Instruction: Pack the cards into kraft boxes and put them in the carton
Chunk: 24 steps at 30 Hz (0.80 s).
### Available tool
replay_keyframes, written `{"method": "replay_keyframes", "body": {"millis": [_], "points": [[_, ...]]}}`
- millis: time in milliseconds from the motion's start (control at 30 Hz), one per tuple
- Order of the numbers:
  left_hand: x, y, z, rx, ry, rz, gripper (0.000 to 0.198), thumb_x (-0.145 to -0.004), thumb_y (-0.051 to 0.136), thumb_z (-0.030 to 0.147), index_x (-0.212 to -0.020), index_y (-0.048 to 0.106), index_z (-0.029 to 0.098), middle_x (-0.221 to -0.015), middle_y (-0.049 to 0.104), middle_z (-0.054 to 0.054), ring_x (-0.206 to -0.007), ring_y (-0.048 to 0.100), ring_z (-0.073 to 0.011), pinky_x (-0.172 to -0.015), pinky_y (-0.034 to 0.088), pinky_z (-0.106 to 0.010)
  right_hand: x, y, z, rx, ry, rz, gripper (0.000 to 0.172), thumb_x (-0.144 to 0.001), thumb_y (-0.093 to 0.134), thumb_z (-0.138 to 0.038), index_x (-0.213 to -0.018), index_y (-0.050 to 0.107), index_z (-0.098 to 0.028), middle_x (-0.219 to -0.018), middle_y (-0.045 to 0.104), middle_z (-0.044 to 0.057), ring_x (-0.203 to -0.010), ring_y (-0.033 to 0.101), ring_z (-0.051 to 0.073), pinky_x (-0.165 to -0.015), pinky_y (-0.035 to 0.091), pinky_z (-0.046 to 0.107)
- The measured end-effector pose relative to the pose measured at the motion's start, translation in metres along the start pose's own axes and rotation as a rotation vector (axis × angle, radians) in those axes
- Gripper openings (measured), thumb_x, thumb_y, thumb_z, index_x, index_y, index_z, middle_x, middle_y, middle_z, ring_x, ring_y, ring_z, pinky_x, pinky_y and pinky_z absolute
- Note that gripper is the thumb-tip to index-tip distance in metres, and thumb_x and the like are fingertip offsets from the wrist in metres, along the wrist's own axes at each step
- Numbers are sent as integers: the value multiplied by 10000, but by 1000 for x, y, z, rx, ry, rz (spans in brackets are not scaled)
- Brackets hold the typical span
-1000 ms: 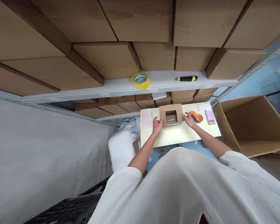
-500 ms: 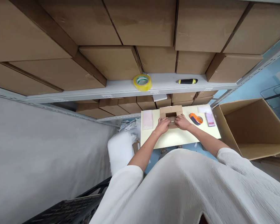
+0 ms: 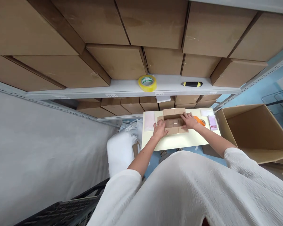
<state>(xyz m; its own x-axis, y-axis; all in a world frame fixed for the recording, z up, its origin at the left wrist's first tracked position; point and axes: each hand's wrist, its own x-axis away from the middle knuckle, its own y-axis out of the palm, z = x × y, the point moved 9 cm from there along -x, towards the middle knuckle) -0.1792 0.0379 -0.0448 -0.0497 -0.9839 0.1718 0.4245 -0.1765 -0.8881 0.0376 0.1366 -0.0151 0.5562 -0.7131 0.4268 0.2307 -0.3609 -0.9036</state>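
A small cardboard box (image 3: pixel 175 130) lies on the cream tabletop, its flaps folded outward and its inside showing. My left hand (image 3: pixel 159 129) rests on the left flap with the fingers spread and the thumb toward the near flap. At the opposite end, my right hand (image 3: pixel 189 121) is curled over the right side, fingers reaching the inner wall and thumb low by the near corner. Partly behind that hand is an orange tape dispenser (image 3: pixel 199 120). A pale pink sheet or pad (image 3: pixel 149 121) lies left of the box.
Cardboard boxes (image 3: pixel 163 61) fill the shelf above; a yellow tape roll (image 3: pixel 147 83) and a utility knife (image 3: pixel 192 84) lie on its edge. A purple item (image 3: pixel 212 122) is at the table's right. A large open carton (image 3: pixel 257 131) stands beyond; white packing material (image 3: pixel 120 153) sits left.
My hands have moved apart, from the middle of the box to its two ends. The box opening is wider, with the end flaps spread outward. The view has shifted slightly.
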Motion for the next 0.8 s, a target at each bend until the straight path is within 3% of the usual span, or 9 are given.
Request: {"method": "replay_keyframes", "body": {"millis": [67, 167, 333, 467, 533, 633, 733, 800], "points": [[-3, 6, -3, 39, 8, -4, 809, -889, 810, 382, -1609, 499, 184, -1718, 412, -251, -1595, 395, -451, -1286, 343, -634, -6, 7, 1, -44, -7, -45, 1228, -841, 786, -696, -1801, 142, -282, -1875, 56, 155, -1606, 308, 500, -1238, 386, 610], [-6, 12, -9, 121, 11, 10, 855, -868, 840, 375, -1620, 484, 176, -1723, 393, -253, -1582, 413, -459, -1255, 415, -599, -14, 15, 5, -63, 26, -81, 1345, -787, 835, -696, -1804, 30, -341, -1881, -57, 121, -1627, 254, 510, -1233, 398, 644], [-2, 15, -16, 293, 12, 46, 818, -877, 839, 413, -1599, 514, 205, -1725, 398, -208, -1581, 421, -438, -1261, 440, -563, -22, 22, 9, -90, 67, -108, 1418, -763, 871, -681, -1792, -53, -370, -1882, -27, 119, -1637, 215, 502, -1257, 370, 661], [0, 0, -32, 481, -11, 165, 556, -1037, 601, 409, -1559, 549, 226, -1624, 540, -163, -1524, 513, -338, -1279, 432, -519, -24, 22, 10, -99, 91, -123, 1400, -768, 872, -673, -1792, -31, -365, -1876, 51, 126, -1630, 217, 485, -1256, 368, 668], [-1, -9, -54, 568, -102, 252, 469, -1077, 489, 360, -1519, 579, 232, -1553, 607, -151, -1427, 603, -290, -1223, 490, -472, -25, 21, 10, -99, 95, -118, 1380, -767, 879, -658, -1794, 8, -358, -1873, 64, 134, -1616, 234, 486, -1244, 383, 666], [-3, -15, -101, 621, -349, 334, 425, -1069, 429, 275, -1449, 608, 212, -1467, 669, -149, -1256, 699, -239, -1124, 552, -396, -24, 18, 8, -100, 86, -105, 1353, -766, 879, -661, -1796, 62, -341, -1870, 64, 144, -1587, 270, 492, -1217, 416, 657], [0, -9, -150, 554, -643, 294, 365, -1038, 473, 239, -1367, 629, 213, -1349, 732, -128, -1212, 720, -228, -1112, 542, -364, -22, 17, 8, -97, 86, -100, 1341, -771, 866, -693, -1795, 75, -343, -1872, 44, 137, -1573, 283, 488, -1204, 433, 647], [1, -6, -174, 520, -732, 275, 349, -1000, 540, 235, -1333, 635, 192, -1325, 730, -163, -1276, 692, -285, -1118, 529, -423, -21, 17, 8, -89, 91, -101, 1346, -773, 863, -701, -1796, 65, -345, -1873, 31, 134, -1568, 286, 484, -1198, 437, 644]]}}
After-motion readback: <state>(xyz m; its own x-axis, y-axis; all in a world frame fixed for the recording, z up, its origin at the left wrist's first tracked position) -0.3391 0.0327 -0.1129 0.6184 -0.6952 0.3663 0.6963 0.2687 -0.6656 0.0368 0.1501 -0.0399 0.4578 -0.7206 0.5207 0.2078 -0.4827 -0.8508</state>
